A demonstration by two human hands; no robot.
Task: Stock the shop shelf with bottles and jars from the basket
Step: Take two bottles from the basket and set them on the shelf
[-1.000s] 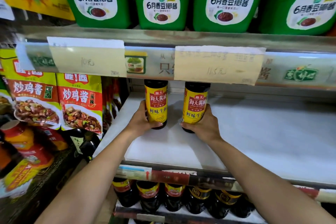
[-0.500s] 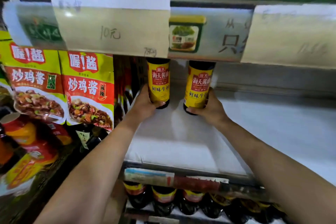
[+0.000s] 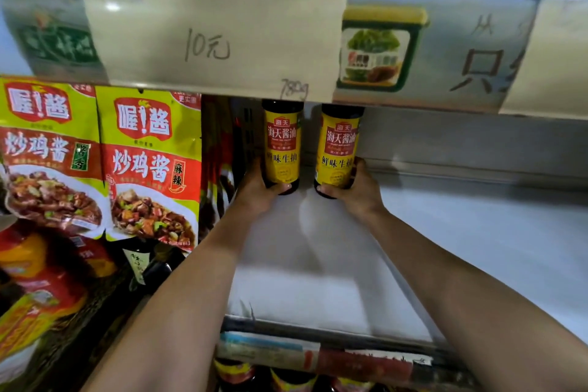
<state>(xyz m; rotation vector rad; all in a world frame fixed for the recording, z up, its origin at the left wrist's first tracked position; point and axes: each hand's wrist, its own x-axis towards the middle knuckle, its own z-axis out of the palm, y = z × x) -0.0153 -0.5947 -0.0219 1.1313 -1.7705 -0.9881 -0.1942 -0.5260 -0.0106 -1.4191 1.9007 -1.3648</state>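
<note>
Two soy sauce bottles, yellow-labelled: left bottle (image 3: 282, 146) and right bottle (image 3: 339, 151), upright, side by side at the back of the white shelf (image 3: 461, 232).

Left hand (image 3: 257, 191) and right hand (image 3: 358, 192) each wrap a bottle's lower body.

Handling: likely heavy, rigid, smooth; hold low.

Shelf otherwise bare rightward; sauce pouches (image 3: 149, 165) hang left.

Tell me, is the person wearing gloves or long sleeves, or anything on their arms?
No gloves. The left hand and the right hand are both bare, and so are both forearms all the way to the picture's bottom edge. No sleeve, watch, bracelet or ring shows on the parts in view.
</note>
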